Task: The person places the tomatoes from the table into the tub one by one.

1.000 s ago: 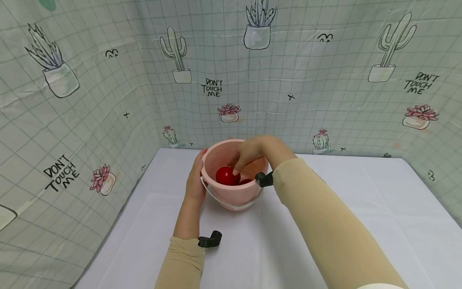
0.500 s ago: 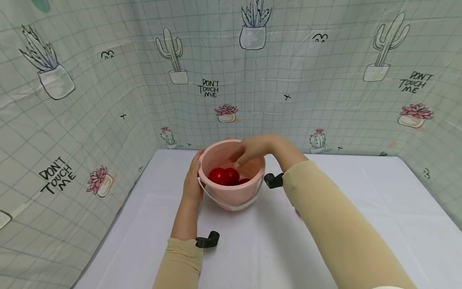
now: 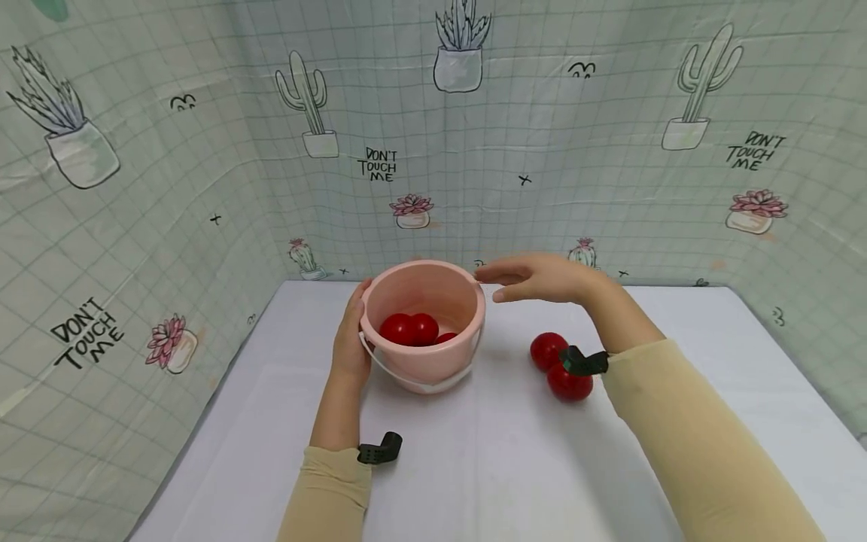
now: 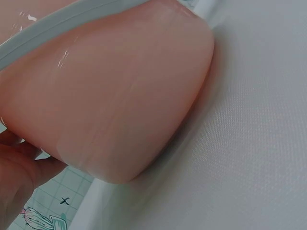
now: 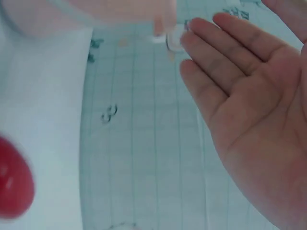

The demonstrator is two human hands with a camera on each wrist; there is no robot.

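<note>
A pink bucket point(image 3: 427, 369) with a white handle stands upright on the table, several red tomatoes point(image 3: 398, 330) visible inside it. My left hand point(image 3: 351, 342) rests against the bucket's left outer wall, its fingertips near the rim; the left wrist view shows its fingers point(image 4: 48, 167) touching the outside. To the right of the bucket, my right hand point(image 3: 542, 278) hovers with straight fingers, palm bare in the right wrist view. Below that hand, two more tomatoes point(image 3: 570, 382) lie touching on the table, one partly behind the black wrist camera.
The white tabletop point(image 3: 433, 467) meets a grid-patterned cloth point(image 3: 528, 218) with cactus drawings at the back and left side. The white bucket handle point(image 3: 406, 380) hangs down on the near side.
My right hand has come up out of the bucket and moved right, leaving a tomato inside. The two tomatoes on the table have come into view. The left hand stays on the bucket.
</note>
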